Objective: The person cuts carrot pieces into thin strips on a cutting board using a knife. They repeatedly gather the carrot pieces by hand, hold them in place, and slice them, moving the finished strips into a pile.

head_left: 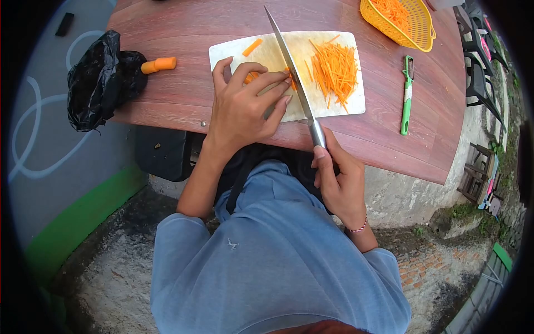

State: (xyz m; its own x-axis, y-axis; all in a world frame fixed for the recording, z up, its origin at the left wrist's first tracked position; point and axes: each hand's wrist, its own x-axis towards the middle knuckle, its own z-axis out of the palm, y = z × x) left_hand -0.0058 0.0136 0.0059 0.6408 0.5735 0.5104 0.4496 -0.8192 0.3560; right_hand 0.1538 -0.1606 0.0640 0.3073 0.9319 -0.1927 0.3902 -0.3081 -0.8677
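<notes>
So I'm standing by this table (378, 136), and the person's right hand (340, 181) is wrapped around the handle of a long knife (289, 58), blade angled away across a cutting board (222, 53). Left hand (245, 106) is just beside the blade, fingers bent and spread over some carrot pieces (251, 77) on the board; can't tell if it's really gripping them, the fingers hide too much. One carrot stick (252, 47) lies just beyond that hand. Past the blade, ahead of the right hand, there's a heap of carrot shreds (336, 72). Further right of that hand: a green peeler (408, 97), plus a yellow basket (425, 30) with more shreds. Well left of the left hand, a carrot (159, 65) pokes from a black bag (100, 78).
</notes>
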